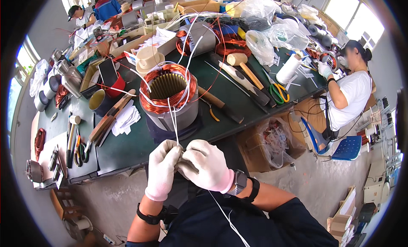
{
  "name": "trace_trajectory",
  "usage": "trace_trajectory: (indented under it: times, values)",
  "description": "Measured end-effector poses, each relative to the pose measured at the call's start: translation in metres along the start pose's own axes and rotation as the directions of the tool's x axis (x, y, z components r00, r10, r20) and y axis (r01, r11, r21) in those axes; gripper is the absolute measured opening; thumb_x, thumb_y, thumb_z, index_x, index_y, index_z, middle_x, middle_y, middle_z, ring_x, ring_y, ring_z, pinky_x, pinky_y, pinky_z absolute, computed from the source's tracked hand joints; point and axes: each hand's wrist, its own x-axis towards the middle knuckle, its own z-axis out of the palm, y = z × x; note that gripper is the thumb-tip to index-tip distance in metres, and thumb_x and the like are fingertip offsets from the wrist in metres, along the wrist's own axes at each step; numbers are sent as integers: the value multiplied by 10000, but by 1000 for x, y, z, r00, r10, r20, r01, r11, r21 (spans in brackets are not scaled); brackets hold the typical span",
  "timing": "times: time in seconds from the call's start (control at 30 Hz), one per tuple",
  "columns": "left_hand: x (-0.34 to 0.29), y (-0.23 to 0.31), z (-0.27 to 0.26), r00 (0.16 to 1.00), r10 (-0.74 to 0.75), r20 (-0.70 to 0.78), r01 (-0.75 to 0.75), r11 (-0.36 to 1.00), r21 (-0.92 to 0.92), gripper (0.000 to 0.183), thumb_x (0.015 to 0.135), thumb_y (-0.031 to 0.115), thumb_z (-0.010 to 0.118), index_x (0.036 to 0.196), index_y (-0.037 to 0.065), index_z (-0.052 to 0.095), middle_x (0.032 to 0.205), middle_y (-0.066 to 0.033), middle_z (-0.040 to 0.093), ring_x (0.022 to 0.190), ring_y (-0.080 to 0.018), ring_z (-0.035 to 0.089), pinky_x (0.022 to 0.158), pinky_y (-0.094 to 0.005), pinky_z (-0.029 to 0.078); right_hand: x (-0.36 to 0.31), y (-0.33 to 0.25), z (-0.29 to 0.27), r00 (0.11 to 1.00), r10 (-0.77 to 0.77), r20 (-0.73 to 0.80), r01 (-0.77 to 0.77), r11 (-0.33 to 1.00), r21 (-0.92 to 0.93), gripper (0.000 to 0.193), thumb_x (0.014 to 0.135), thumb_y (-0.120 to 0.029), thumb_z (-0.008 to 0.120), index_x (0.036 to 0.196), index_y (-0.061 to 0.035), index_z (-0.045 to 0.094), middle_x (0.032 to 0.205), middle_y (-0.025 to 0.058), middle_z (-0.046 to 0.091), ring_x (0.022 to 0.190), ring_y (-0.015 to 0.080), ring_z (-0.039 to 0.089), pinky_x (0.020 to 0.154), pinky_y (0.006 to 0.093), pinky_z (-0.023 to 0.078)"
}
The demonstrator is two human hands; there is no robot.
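My left hand [163, 164] and my right hand [206, 165], both in white gloves, meet in front of the table edge. Their fingers are pinched together around thin white leads [174, 123]. These run up taut to a motor stator [174, 120], a grey metal cylinder topped by a thick ring of copper windings [148, 103]. Below my hands a white strand [231, 223] hangs across my dark shirt. The gloved fingers hide where the leads meet. Other white sleeved leads [190, 70] stick up from the windings.
Around the stator on the green table [225, 128] lie a wooden mallet [244, 66], green-and-orange scissors [278, 92], a white thread spool [289, 69] and a hammer [221, 103]. A box with a plastic bag [272, 140] stands below the edge. At right, a co-worker [350, 89] sits handling copper windings.
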Motion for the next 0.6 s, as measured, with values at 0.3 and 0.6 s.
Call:
trace_trajectory:
  times: [0.3,0.6]
  values:
    - [-9,8,-1,999,-41,23,41,999,-30,157,1051,157,597,989,20,642,782,48,562,642,-15,442,582,-215,363,3,-9,-4,999,39,38,-39,999,-6,215,803,-92,796,946,-68,637,960,103,639,795,323,679,671,419,546]
    - [-24,-4,0,999,-49,-10,49,998,-37,146,1040,151,611,980,20,634,758,48,555,636,-18,438,576,-215,354,-7,-18,-6,994,65,85,-65,998,-2,216,794,-83,795,925,-75,625,955,94,641,766,317,676,636,415,541]
